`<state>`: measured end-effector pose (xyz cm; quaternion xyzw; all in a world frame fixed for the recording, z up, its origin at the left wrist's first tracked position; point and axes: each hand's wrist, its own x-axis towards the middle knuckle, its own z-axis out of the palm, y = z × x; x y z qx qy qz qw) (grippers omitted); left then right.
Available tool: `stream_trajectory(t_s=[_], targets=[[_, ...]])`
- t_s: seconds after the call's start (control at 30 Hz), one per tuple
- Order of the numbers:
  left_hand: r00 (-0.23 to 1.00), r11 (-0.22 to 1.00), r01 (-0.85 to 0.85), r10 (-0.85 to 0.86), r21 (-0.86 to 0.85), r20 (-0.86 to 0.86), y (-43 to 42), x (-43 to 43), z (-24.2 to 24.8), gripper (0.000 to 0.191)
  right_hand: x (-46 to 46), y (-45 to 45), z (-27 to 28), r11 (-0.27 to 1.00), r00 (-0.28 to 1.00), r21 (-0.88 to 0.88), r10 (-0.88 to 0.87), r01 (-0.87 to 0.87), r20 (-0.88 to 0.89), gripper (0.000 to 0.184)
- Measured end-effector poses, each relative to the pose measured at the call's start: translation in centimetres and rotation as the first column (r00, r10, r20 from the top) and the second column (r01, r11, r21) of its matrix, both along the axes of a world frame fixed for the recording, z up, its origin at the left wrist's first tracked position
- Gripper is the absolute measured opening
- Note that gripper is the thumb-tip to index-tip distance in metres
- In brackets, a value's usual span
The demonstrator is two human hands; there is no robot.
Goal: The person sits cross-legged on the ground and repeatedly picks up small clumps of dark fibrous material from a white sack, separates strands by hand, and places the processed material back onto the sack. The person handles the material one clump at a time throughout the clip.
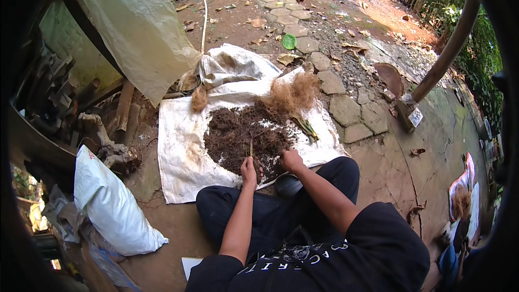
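My left hand point(249, 171) is closed around a slender plant cutting point(251, 149), whose pale stem points up and away from me. Dark soil shows against the fingers at its lower end. My right hand point(291, 159) hovers at or just touches the near right side of a heap of dark soil point(233, 129); its fingers are curled, and whether they pinch anything is hidden. Beneath the soil spreads a white woven sack point(178, 166). Brown plant fibre point(294, 91) lies at the far right of the heap, with several green-stemmed cuttings point(307, 127) beside it.
A smaller fibre clump point(199, 98) rests on the sack's far left. To my left leans a full white sack point(115, 207), near gnarled wood point(106, 142). A plastic sheet point(138, 28) hangs at upper left. Rightward stands a wooden post point(446, 44); another person point(452, 257) sits at far right.
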<state>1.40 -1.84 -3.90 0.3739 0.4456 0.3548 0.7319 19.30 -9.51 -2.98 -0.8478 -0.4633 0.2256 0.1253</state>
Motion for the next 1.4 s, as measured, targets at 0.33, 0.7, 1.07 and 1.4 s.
stream_trajectory(t_s=[0.33,0.7,1.07,1.4], targets=[[0.998,0.998,-0.045,0.046,-0.04,0.033,0.1,0.1,0.1,0.037,-2.7,-0.3,-1.8,0.934,0.925,-0.088,0.356,-0.347,0.131,0.025],[0.992,0.985,-0.02,0.041,-0.169,0.118,0.3,0.2,-0.7,0.045,-0.7,1.2,-1.9,0.965,0.931,0.26,0.083,0.014,-0.356,0.022],[0.981,0.973,0.186,-0.191,-0.136,-0.025,1.3,0.2,-6.7,0.066,-2.1,1.5,3.0,0.918,0.812,0.368,0.099,0.149,-0.576,0.035],[0.939,0.948,0.319,-0.315,0.008,-0.137,-0.6,0.1,-2.0,0.07,-2.8,0.7,3.9,0.836,0.889,0.545,0.206,0.056,-0.409,0.021]])
